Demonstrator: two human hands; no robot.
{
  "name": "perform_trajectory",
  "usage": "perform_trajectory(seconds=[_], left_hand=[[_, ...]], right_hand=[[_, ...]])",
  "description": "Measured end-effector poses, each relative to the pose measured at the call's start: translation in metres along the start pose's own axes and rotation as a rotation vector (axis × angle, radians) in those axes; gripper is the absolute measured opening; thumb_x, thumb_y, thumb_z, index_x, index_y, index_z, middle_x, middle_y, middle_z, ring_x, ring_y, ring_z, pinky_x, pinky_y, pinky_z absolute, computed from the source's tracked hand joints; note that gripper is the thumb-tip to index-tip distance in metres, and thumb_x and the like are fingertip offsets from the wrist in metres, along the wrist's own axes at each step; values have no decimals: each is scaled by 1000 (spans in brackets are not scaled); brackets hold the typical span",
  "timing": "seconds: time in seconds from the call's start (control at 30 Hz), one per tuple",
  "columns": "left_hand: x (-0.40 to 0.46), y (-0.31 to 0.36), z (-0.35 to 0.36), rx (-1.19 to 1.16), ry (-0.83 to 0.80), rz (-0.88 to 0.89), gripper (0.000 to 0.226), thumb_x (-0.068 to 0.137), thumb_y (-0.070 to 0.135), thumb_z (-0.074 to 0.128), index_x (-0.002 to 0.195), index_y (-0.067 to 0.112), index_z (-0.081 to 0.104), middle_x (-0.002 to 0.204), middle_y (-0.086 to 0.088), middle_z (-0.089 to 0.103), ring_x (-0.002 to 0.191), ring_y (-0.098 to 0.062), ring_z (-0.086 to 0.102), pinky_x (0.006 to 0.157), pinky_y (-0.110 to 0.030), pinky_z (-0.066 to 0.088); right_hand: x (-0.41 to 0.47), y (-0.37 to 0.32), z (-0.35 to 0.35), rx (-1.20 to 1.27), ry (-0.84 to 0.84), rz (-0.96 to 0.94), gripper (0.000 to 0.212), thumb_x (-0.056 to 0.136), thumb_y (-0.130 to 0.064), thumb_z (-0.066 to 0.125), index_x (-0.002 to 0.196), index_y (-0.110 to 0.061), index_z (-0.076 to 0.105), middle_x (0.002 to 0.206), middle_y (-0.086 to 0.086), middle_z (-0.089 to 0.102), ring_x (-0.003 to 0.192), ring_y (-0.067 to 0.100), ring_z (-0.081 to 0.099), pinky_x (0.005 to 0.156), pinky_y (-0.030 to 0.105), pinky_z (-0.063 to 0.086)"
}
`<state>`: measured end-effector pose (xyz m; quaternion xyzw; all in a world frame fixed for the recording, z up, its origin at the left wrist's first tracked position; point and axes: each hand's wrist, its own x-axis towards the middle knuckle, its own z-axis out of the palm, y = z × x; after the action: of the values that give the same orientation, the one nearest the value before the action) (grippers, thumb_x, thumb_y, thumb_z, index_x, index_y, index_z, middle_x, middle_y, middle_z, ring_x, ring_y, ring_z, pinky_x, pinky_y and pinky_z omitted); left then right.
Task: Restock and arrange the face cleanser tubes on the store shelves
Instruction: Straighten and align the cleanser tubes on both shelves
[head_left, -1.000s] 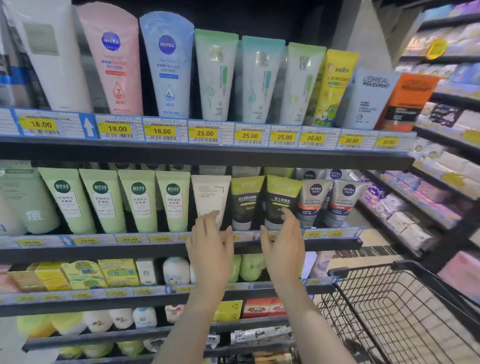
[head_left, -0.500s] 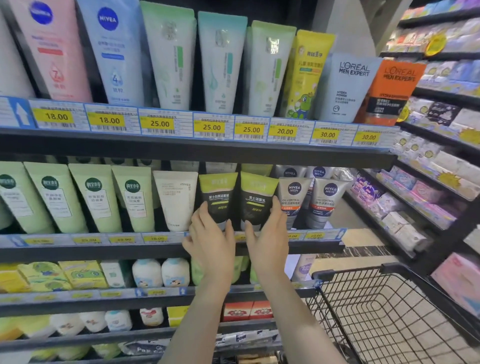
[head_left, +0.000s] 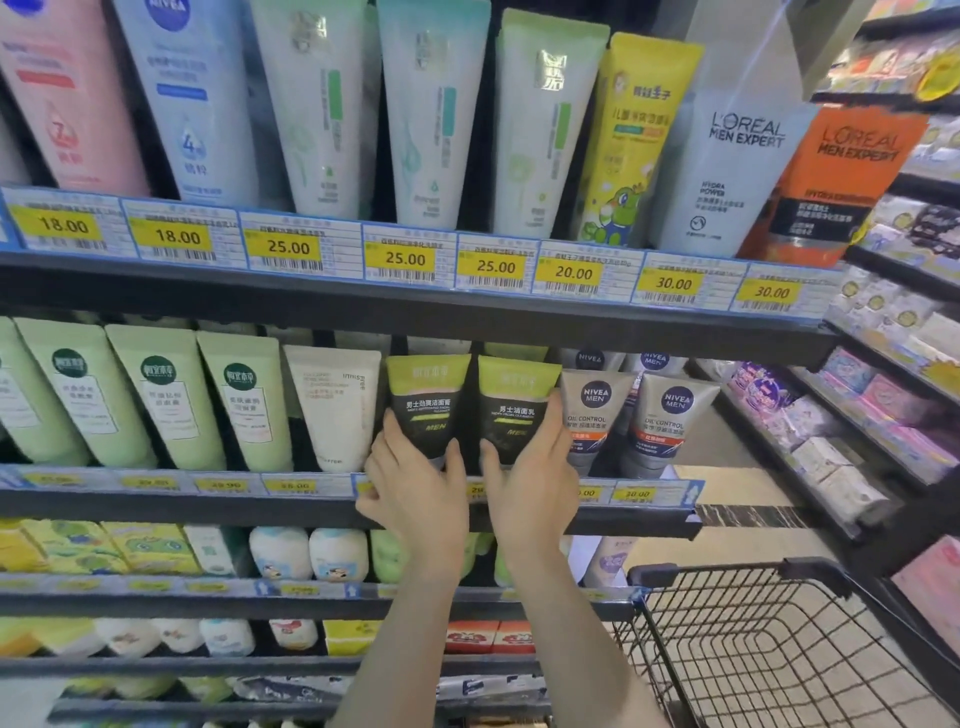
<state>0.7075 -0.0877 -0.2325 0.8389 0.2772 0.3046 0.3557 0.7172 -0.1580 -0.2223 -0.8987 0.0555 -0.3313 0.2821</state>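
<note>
Both hands on the two black-and-green men's cleanser tubes, second shelf (head_left: 332, 506).
Left hand (head_left: 415, 483) grips the left tube (head_left: 427, 405); right hand (head_left: 535, 478) grips the right tube (head_left: 514, 410), beside the Nivea Men tubes (head_left: 592, 415).

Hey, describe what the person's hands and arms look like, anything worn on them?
Both forearms are bare, with no sleeves in view. The left hand and right hand wear no gloves, and no rings, watch or bracelet show. Fingernails look short and unpainted.
</note>
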Motion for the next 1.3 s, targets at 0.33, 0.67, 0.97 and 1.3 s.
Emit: perform_trajectory(seconds=[0.33, 0.67, 0.97, 1.3], left_hand=[[5, 11, 7, -68, 50, -159, 69, 80, 37, 67, 138, 14, 38, 132, -5, 50, 126, -22, 40, 95, -45, 26], [4, 0, 6, -142, 38, -69, 67, 78, 40, 69, 135, 20, 40, 131, 2, 52, 125, -16, 41, 95, -44, 26], [2, -6, -2, -163, 46, -12, 68, 75, 39, 71, 133, 16, 43, 128, 0, 54, 123, -19, 45, 96, -44, 30], [-1, -11, -6, -150, 31, 25, 69, 77, 39, 70, 134, 15, 41, 132, -2, 51, 125, -21, 44, 99, -45, 30]], right_hand=[[6, 2, 6, -15, 47, -15, 91, 65, -41, 80, 136, -8, 34, 112, 10, 61, 83, 27, 66, 64, 33, 53], [5, 5, 6, 23, 28, -10, 91, 70, -40, 75, 142, -12, 27, 115, 10, 59, 88, 31, 64, 74, 37, 49], [-2, 8, -2, 36, -6, -8, 89, 74, -41, 72, 145, -11, 29, 123, 12, 55, 93, 34, 61, 78, 38, 49], [-9, 7, -8, 66, -14, -11, 88, 75, -40, 73, 145, -10, 28, 126, 11, 52, 98, 33, 59, 80, 37, 47]])
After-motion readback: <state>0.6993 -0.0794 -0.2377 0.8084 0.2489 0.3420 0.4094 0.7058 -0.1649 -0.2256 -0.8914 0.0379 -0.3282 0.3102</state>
